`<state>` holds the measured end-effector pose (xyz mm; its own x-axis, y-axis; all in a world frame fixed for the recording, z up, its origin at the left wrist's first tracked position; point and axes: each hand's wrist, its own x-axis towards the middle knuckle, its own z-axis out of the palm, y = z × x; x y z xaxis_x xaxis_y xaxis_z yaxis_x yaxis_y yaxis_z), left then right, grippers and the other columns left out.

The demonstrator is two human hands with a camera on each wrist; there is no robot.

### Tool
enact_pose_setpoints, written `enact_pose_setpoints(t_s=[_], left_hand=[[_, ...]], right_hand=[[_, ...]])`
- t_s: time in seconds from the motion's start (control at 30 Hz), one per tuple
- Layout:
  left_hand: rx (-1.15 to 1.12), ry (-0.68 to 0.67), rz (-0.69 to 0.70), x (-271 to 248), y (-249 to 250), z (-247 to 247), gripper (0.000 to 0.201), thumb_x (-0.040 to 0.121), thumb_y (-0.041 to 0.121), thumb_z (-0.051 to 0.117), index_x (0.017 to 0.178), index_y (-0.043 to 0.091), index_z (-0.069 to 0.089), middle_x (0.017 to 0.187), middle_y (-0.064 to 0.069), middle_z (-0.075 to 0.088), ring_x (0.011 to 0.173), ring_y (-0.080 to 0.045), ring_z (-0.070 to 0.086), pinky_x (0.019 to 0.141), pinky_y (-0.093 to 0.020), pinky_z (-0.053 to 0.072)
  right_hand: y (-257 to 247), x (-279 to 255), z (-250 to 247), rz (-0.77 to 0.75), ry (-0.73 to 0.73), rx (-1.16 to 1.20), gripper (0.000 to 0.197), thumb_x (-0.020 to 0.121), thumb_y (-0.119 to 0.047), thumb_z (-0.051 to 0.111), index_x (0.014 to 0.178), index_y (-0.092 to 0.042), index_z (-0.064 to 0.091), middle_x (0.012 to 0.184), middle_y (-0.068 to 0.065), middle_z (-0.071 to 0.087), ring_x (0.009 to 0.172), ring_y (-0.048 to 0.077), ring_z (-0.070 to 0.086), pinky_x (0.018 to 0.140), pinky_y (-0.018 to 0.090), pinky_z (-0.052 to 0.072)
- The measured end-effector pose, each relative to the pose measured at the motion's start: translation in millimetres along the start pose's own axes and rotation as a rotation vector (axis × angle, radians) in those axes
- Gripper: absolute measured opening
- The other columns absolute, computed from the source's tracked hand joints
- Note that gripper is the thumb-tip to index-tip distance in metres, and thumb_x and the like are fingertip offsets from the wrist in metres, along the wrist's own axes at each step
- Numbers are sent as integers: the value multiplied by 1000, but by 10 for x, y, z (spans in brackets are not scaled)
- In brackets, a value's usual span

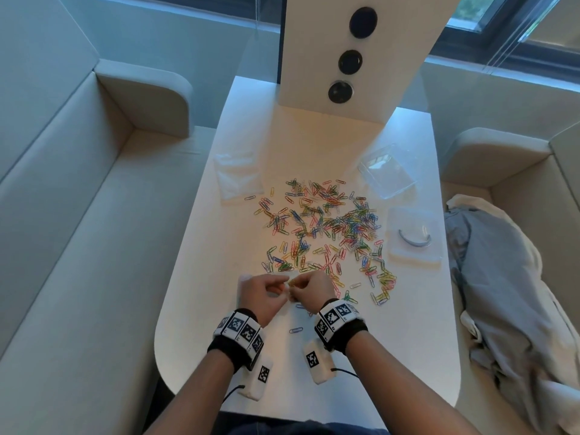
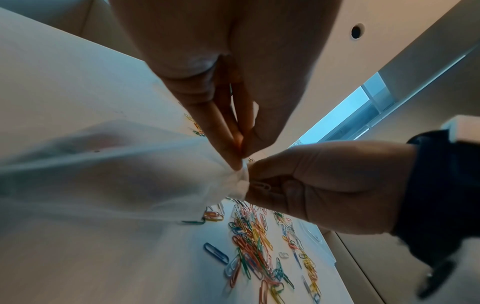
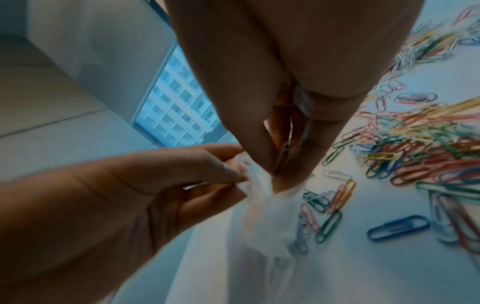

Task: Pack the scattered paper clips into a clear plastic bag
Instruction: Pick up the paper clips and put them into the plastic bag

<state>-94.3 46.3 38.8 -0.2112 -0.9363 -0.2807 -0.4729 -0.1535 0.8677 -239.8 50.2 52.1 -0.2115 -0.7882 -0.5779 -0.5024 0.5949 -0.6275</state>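
Observation:
Many coloured paper clips (image 1: pixel 329 227) lie scattered across the middle of the white table (image 1: pixel 201 309). Near the front edge my two hands meet over a clear plastic bag (image 2: pixel 116 174), which hangs from them toward the table. My left hand (image 1: pixel 284 282) pinches the bag's bunched mouth between thumb and fingers (image 2: pixel 233 144). My right hand (image 1: pixel 295 285) pinches a pale paper clip (image 3: pixel 283 154) between thumb and finger, its tips at the bag's mouth (image 3: pixel 257 185). In the head view the bag is barely visible.
A stack of clear bags (image 1: pixel 238 177) lies at the back left. A clear plastic box (image 1: pixel 387 175) and its lid (image 1: pixel 414 237) sit at the right. A white panel with round sockets (image 1: pixel 345 58) stands at the far end. Sofas flank the table; cloth (image 1: pixel 502 293) lies on the right one.

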Motion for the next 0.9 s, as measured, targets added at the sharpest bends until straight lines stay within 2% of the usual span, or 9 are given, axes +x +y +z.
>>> enact_pose_setpoints(t_s=[0.1, 0.23, 0.33, 0.5, 0.53, 0.6, 0.67, 0.77, 0.9], left_hand=[[-11, 5, -17, 17, 7, -26, 27, 76, 7, 75, 102, 15, 77, 80, 8, 73, 74, -2, 69, 81, -20, 58], [-12, 2, -30, 40, 65, -89, 27, 77, 7, 74, 102, 14, 77, 80, 8, 73, 75, -4, 69, 78, -12, 55], [-13, 40, -69, 82, 113, -211, 27, 76, 7, 74, 101, 15, 77, 81, 5, 73, 74, -6, 70, 74, -6, 52], [-40, 189, -151, 120, 158, -629, 29, 75, 5, 73, 101, 18, 77, 80, 3, 75, 74, -14, 72, 82, -31, 60], [-49, 222, -163, 115, 151, -727, 30, 75, 5, 73, 102, 17, 77, 80, 3, 75, 74, -15, 72, 82, -32, 60], [-63, 275, -177, 99, 137, -904, 30, 75, 5, 73, 102, 17, 77, 79, 3, 75, 73, -15, 72, 82, -33, 60], [-70, 306, -173, 73, 147, -1031, 28, 75, 5, 73, 100, 17, 77, 76, 1, 75, 69, -15, 73, 80, -33, 61], [-67, 302, -166, 36, 183, -1105, 26, 77, 3, 73, 102, 12, 77, 76, -3, 74, 67, -20, 73, 77, -30, 60], [-79, 275, -172, 32, 116, -1062, 27, 77, 3, 73, 100, 15, 77, 76, -1, 75, 68, -19, 73, 78, -36, 61]], right_hand=[[-24, 3, 3, -44, -30, -33, 18, 83, -8, 68, 99, -8, 76, 94, 8, 74, 86, 18, 69, 72, 24, 52], [-70, 11, 25, -111, -68, -80, 20, 87, -8, 61, 100, -10, 77, 88, 6, 73, 70, 11, 62, 68, 23, 48], [-215, 2, -43, -151, -117, -22, 25, 86, -3, 57, 95, -12, 79, 82, 5, 74, 68, 12, 65, 68, 24, 55], [-461, 221, -305, -212, 55, 168, 32, 85, 5, 50, 91, -12, 77, 84, 7, 75, 66, 11, 68, 66, 19, 54], [-475, 341, -293, -228, 86, 116, 33, 86, 2, 50, 97, -15, 77, 92, 6, 74, 71, 11, 66, 71, 22, 52], [-478, 589, -167, -278, 55, -116, 34, 91, -10, 51, 119, -18, 69, 125, 6, 65, 105, 18, 62, 94, 29, 46], [-450, 746, 60, -363, -83, -471, 45, 97, -25, 48, 141, -19, 48, 152, 8, 39, 139, 26, 36, 115, 40, 29], [-296, 772, 370, -526, -225, -936, 64, 96, -47, 45, 153, -25, 22, 163, 7, 7, 150, 30, 9, 120, 51, 13], [33, 637, 488, -645, -232, -1143, 82, 91, -52, 53, 154, -23, 9, 164, 9, -2, 149, 33, 4, 118, 58, 15]])
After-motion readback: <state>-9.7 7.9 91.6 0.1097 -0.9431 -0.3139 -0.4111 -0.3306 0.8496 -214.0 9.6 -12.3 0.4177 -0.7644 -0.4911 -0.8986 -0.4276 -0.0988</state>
